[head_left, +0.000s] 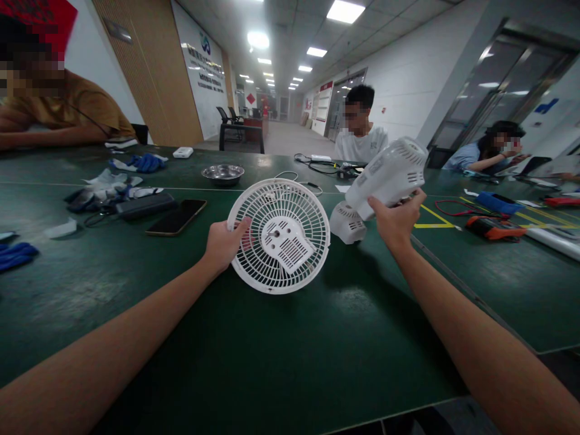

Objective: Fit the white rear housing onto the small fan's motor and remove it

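My left hand (228,243) is closed on the left rim of a round white fan grille (290,244), tilted up with its vented centre plate facing me. In my right hand (401,219) is a white plastic fan housing (386,175) with slots at its upper end, held aslant above the table. Just below it, a smaller white vented fan part (348,225) shows between the housing and the grille; whether the two are joined I cannot tell. Behind the grille a thin pale cable (312,186) lies partly hidden.
On the green table (272,356) are a metal bowl (223,174), a phone (176,217), a dark case (145,206), blue-and-white gloves (140,163) and an orange multimeter (495,228). Black cables (317,164) lie at the far edge. Several people sit around the table.
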### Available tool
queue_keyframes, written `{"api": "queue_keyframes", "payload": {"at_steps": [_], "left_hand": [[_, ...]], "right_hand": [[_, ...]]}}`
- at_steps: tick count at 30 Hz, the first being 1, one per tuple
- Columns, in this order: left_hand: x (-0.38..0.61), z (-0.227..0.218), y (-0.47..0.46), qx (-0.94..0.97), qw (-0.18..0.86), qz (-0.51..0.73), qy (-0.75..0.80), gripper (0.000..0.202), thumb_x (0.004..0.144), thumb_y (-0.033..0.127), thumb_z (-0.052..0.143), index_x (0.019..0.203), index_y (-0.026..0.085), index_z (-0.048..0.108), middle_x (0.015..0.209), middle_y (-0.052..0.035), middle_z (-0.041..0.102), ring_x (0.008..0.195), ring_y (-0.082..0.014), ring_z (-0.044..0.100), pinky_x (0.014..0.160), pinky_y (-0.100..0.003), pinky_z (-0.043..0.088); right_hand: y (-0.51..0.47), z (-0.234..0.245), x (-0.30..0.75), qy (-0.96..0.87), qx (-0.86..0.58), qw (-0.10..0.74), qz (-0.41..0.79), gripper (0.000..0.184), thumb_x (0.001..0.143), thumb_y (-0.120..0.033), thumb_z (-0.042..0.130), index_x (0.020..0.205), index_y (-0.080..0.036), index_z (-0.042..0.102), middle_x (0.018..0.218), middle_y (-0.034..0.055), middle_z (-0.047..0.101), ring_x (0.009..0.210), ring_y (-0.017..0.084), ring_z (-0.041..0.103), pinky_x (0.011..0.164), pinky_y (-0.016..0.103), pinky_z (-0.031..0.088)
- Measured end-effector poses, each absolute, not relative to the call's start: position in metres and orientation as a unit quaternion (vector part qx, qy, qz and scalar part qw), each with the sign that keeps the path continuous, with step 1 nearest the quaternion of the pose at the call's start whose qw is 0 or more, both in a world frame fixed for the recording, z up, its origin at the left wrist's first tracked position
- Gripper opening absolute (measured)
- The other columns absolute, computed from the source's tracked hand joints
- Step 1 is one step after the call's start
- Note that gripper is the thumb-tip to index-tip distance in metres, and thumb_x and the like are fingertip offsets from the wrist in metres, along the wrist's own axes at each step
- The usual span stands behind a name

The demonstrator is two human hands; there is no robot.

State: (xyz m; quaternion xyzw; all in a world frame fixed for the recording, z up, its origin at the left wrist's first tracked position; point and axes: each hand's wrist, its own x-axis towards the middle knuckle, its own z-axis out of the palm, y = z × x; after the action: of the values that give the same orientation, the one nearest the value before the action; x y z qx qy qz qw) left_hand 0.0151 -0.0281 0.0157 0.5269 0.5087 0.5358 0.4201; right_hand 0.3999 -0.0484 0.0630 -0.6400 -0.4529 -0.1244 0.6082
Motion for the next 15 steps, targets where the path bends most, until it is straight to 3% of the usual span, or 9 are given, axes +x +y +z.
{"api": "queue_keyframes", "payload": {"at_steps": [6,15], "left_hand": [[0.016,0.014,-0.026,0.537,0.387,0.542,0.519,0.023,0.087,0.037,0.074,0.079,0.015,0.076,0.071,-0.0074,0.077,0.060,-0.0208,0.072,0.053,-0.029,0.056],[0.015,0.014,-0.027,0.538,0.397,0.535,0.515,0.024,0.087,0.038,0.074,0.083,0.015,0.076,0.073,-0.0075,0.077,0.061,-0.0210,0.073,0.055,-0.031,0.058]], "right_hand": [[-0.046,0.040,0.382,-0.474,-0.708,0.520,-0.055,0.089,0.060,-0.054,0.083,0.130,-0.020,0.040,0.116,0.0158,0.068,0.104,0.037,0.067,0.095,0.054,0.050],[-0.049,0.049,0.438,-0.417,-0.715,0.550,-0.110,0.093,0.058,-0.051,0.084,0.133,-0.019,0.041,0.121,0.0170,0.066,0.109,0.038,0.065,0.098,0.055,0.047]]}}
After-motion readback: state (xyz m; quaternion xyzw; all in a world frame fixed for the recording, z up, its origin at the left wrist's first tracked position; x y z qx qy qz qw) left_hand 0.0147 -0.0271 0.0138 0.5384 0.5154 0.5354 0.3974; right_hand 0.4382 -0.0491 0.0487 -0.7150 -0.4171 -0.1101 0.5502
